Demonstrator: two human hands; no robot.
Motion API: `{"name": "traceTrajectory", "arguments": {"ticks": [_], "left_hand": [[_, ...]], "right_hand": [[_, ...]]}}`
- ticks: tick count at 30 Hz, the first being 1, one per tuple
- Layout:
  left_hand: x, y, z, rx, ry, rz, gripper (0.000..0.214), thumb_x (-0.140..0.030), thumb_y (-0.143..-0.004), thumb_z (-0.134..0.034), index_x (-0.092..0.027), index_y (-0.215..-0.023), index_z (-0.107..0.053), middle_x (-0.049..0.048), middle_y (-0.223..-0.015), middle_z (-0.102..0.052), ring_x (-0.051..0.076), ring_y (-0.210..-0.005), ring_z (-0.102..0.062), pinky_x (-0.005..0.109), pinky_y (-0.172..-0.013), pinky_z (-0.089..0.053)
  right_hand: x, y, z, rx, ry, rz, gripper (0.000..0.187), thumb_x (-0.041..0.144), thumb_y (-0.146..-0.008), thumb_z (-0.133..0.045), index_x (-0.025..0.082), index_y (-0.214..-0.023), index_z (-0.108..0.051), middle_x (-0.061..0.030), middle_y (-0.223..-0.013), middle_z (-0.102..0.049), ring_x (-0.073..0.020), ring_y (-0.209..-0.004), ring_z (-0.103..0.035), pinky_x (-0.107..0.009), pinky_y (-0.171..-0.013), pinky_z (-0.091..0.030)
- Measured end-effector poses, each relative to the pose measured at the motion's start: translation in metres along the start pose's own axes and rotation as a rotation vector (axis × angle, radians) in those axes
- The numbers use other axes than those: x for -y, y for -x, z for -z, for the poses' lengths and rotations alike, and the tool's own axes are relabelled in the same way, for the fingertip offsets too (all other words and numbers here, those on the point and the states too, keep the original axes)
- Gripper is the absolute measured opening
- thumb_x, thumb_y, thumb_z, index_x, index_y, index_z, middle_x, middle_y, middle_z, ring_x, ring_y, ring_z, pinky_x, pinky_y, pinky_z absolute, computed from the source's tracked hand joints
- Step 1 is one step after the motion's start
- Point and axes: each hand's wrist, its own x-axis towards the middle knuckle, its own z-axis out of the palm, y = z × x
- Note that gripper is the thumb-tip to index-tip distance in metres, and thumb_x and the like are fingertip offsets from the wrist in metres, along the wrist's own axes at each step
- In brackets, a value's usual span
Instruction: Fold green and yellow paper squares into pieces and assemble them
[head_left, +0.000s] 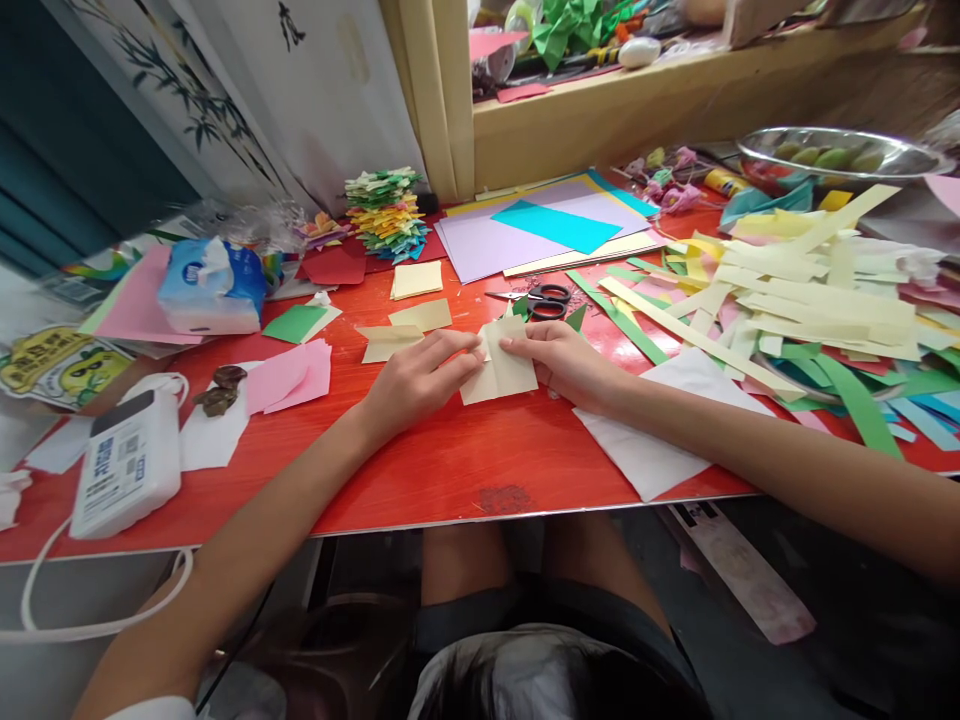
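Observation:
Both my hands press on a small folded piece of pale yellow paper [504, 372] lying on the red table [420, 470]. My left hand [420, 378] pinches its left edge with fingers closed on the fold. My right hand [559, 362] holds its upper right side, fingertips pressed on the paper. Black-handled scissors [544, 300] lie just behind my right hand. Two more pale yellow squares [409, 330] lie behind my left hand.
A heap of yellow and green paper strips [810, 310] fills the right side. Purple and cyan sheets [540, 230] lie at the back, beside a stack of folded coloured pieces [386, 212]. Tissue pack [212, 290], pink papers [289, 378] and a white power bank [127, 462] lie left. White sheet [660, 440] under my right forearm.

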Motion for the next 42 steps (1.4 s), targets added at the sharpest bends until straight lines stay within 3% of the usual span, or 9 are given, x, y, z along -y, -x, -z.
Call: {"name": "traceTrajectory", "arguments": {"ticks": [8,12,18,24,29,35,42], "left_hand": [[0.0,-0.001,-0.001,0.0,0.007,-0.031,0.012,-0.019,-0.082,-0.049,-0.021,-0.092,-0.055,0.0046,-0.1,-0.06,0.015,-0.092,-0.056,0.029,-0.076,-0.049],[0.0,-0.002,0.0,0.033,0.056,-0.009,0.012,-0.019,-0.083,-0.048,-0.021,-0.091,-0.055,0.0044,-0.101,-0.06,0.015,-0.093,-0.055,0.031,-0.078,-0.049],[-0.001,-0.004,0.002,0.083,0.135,0.032,0.011,-0.021,-0.082,-0.048,-0.022,-0.09,-0.056,0.0044,-0.101,-0.061,0.017,-0.094,-0.054,0.033,-0.08,-0.049],[-0.003,-0.004,0.002,0.08,0.259,0.137,0.011,-0.025,-0.081,-0.05,-0.021,-0.089,-0.057,0.0069,-0.104,-0.055,0.016,-0.094,-0.054,0.032,-0.08,-0.048],[-0.006,-0.007,0.002,0.044,0.356,0.222,0.012,-0.027,-0.08,-0.051,-0.019,-0.082,-0.059,0.0067,-0.101,-0.052,0.014,-0.088,-0.054,0.029,-0.076,-0.047],[-0.012,-0.015,0.005,0.053,0.576,0.518,0.017,-0.031,-0.081,-0.05,-0.018,-0.077,-0.061,0.0025,-0.081,-0.059,0.012,-0.079,-0.056,0.026,-0.074,-0.045],[-0.012,-0.014,0.0,0.044,0.883,0.733,0.015,-0.03,-0.077,-0.056,-0.018,-0.085,-0.061,0.0013,-0.081,-0.061,0.012,-0.077,-0.055,0.024,-0.072,-0.044]], "right_hand": [[0.0,0.0,0.0,0.024,-0.033,0.013,0.014,0.03,-0.077,-0.059,0.017,-0.081,-0.063,-0.0058,-0.078,-0.065,-0.0168,-0.07,-0.061,-0.029,-0.063,-0.052],[0.002,0.001,0.0,-0.028,0.061,-0.004,0.017,0.034,-0.075,-0.061,0.018,-0.074,-0.061,-0.0048,-0.067,-0.063,-0.0172,-0.063,-0.06,-0.028,-0.053,-0.049],[0.004,0.001,0.001,-0.063,0.187,-0.017,0.021,0.036,-0.073,-0.062,0.017,-0.065,-0.057,-0.0008,-0.053,-0.054,-0.0092,-0.04,-0.045,-0.022,-0.031,-0.029],[0.004,0.001,0.001,-0.09,0.249,0.008,0.021,0.033,-0.069,-0.065,0.017,-0.061,-0.053,0.0036,-0.046,-0.044,-0.0049,-0.032,-0.032,-0.02,-0.027,-0.018],[0.004,0.002,-0.002,-0.1,0.281,0.052,0.016,0.031,-0.07,-0.064,0.017,-0.07,-0.056,0.0001,-0.058,-0.054,-0.0066,-0.038,-0.04,-0.02,-0.029,-0.024],[0.006,0.004,-0.007,-0.047,0.301,0.113,0.021,0.026,-0.071,-0.062,0.019,-0.089,-0.056,-0.0028,-0.08,-0.062,-0.0152,-0.067,-0.058,-0.025,-0.052,-0.046],[0.003,0.003,-0.002,0.017,0.514,0.163,0.028,0.021,-0.073,-0.058,0.021,-0.101,-0.054,-0.0018,-0.083,-0.06,-0.0163,-0.074,-0.058,-0.027,-0.059,-0.047]]}}
